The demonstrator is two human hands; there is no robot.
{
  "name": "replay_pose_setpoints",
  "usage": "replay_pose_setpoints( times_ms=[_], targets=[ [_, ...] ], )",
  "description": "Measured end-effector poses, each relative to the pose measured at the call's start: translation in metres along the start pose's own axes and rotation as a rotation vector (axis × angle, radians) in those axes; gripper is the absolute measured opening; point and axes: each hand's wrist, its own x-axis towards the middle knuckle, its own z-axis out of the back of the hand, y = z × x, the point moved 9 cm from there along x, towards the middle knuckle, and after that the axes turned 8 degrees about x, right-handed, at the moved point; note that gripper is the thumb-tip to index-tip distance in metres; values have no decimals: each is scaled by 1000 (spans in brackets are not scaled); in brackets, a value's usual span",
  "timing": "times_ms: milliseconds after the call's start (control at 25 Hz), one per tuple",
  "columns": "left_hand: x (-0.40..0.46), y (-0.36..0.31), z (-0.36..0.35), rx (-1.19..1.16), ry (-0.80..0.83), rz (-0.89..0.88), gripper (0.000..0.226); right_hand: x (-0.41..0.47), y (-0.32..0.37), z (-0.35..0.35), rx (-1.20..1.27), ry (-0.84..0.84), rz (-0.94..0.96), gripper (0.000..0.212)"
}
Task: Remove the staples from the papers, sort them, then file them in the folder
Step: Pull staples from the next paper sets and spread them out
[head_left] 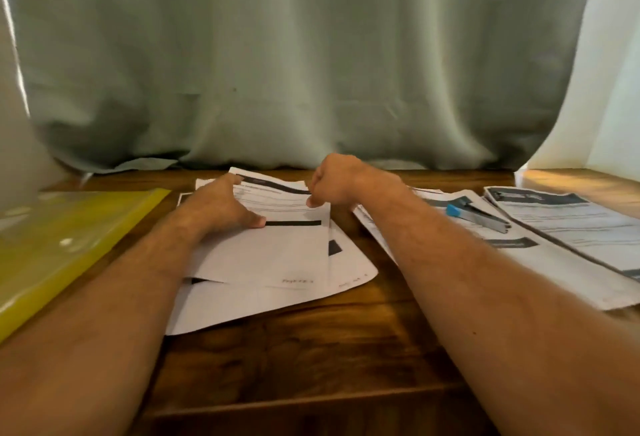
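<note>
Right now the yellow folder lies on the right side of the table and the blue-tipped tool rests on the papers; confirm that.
Wrong side. The head view shows the yellow folder on the left side of the table. The blue-tipped tool does rest on the papers, at the right.

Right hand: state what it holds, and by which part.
The right hand pinches the top white printed sheet of the middle pile at its far right corner. The left hand presses that sheet flat.
</note>
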Motion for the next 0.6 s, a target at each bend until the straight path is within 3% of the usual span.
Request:
replay_pose_setpoints(
  times_ms=[120,240,360,600],
  targets=[
    [7,15,5,-45,-12,33,84,6,5,-29,-41,56,-18,59],
    [12,25,16,-62,-34,76,57,-2,4,-49,-14,131,2,72],
    [19,38,19,-76,-56,136,67,-6,2,-55,1,157,44,82],
    [23,46,19,-129,-138,175,77,-15,1,-50,25,237,75,70]
  ],
)
